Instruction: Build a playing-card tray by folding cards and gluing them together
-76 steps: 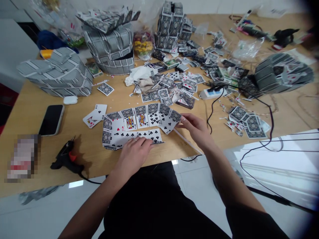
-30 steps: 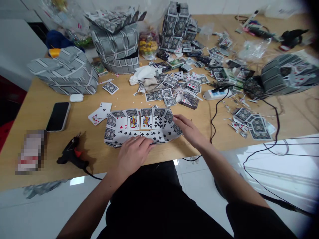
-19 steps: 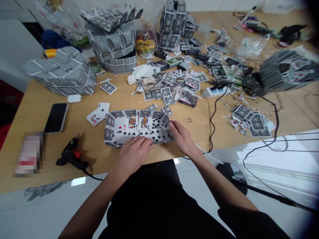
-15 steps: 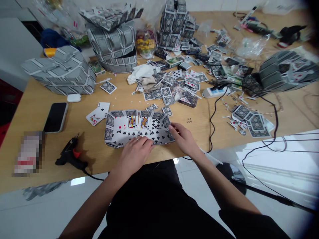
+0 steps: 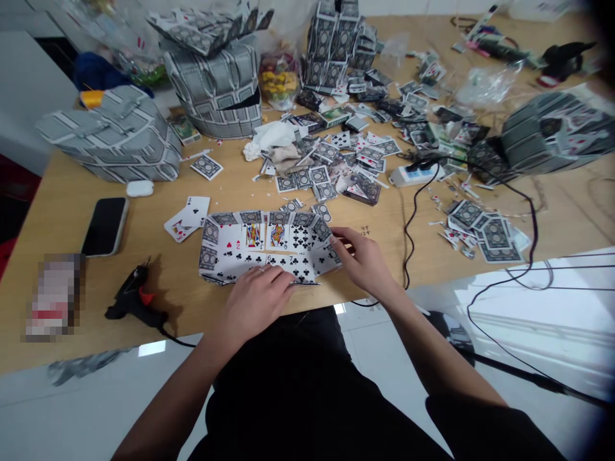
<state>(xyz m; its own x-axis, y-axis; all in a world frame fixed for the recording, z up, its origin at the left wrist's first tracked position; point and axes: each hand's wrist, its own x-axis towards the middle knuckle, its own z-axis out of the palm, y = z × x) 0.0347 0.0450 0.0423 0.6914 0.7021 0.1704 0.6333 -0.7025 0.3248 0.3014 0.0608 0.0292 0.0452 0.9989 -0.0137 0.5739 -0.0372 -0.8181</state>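
A shallow open box made of playing cards [image 5: 257,256] lies on the table in front of me, card faces on its inside and patterned backs on its standing walls. My left hand [image 5: 262,296] is closed over the middle of its near wall, fingertips partly hidden behind the edge. At the right end, my right hand [image 5: 365,262] pinches a wall panel between thumb and fingers, and that panel leans outward. The near right corner stands apart, with a gap between the two walls. Left of the box rests a black glue gun [image 5: 137,299] with an orange trigger.
Loose cards [image 5: 191,216] and a phone [image 5: 106,225] lie to the left. Grey card baskets [image 5: 115,137] stand at the back left, another basket [image 5: 542,137] at the right. Scattered cards [image 5: 331,153] cover the middle back. A black cable runs from a power strip [image 5: 416,174].
My right hand has moved slightly right, tilting the end panel outward and opening the near right corner. The left hand stays at the near wall.
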